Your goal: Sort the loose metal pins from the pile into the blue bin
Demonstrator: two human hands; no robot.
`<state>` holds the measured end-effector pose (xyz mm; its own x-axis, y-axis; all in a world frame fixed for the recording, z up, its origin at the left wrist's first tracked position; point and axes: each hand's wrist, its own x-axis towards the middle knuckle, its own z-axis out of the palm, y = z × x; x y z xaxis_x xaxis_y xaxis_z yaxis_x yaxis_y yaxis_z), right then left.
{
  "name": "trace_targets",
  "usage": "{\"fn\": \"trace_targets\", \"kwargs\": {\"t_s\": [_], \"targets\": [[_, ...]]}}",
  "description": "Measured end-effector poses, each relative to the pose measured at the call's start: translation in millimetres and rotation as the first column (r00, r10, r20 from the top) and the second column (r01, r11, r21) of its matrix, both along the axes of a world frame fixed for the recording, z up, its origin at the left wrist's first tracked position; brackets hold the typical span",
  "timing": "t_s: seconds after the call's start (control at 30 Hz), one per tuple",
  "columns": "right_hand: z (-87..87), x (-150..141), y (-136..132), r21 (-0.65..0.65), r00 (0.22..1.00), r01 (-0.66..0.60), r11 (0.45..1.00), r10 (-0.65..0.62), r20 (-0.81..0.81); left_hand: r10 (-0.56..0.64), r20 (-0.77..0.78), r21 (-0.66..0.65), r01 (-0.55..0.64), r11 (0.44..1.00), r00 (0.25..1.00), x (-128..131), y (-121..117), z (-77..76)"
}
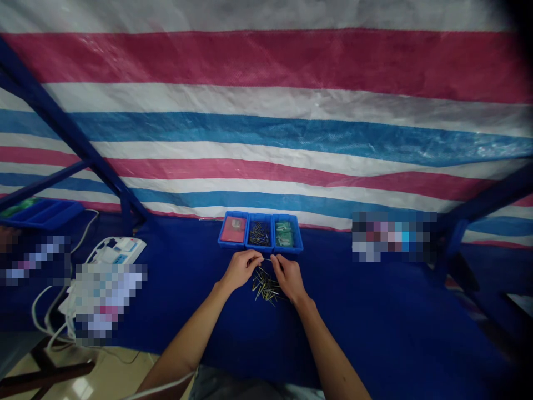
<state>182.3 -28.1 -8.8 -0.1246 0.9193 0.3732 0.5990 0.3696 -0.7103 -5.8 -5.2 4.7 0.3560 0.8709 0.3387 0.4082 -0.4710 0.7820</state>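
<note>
- Thin rod bridges the hands; the left hand's and right hand's grips each pinch an end.
- Rod pile at 6 o'clock from it, on the worktop.
- Blue bins at 12; markings too small to read.
- Worktop stretches toward 3, edged by striped sheeting at 12.

- Thin piece between left hand and right hand: too small to identify.
- Object beside power strip: pixelated.
- Object at right: pixelated too.
- Tray: cut off by left edge.
- Sheet: cut off above.
</note>
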Motion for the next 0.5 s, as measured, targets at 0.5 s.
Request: {"fn": "trace_targets", "kwargs": {"t_s": [0.5], "targets": [[-1.7, 0.1, 1.1, -0.013, 1.0, 0.001, 1.0, -0.001, -0.003, -0.004, 0.003, 0.011, 0.004, 1.0, 1.0, -0.5, -1.7, 1.6]]}}
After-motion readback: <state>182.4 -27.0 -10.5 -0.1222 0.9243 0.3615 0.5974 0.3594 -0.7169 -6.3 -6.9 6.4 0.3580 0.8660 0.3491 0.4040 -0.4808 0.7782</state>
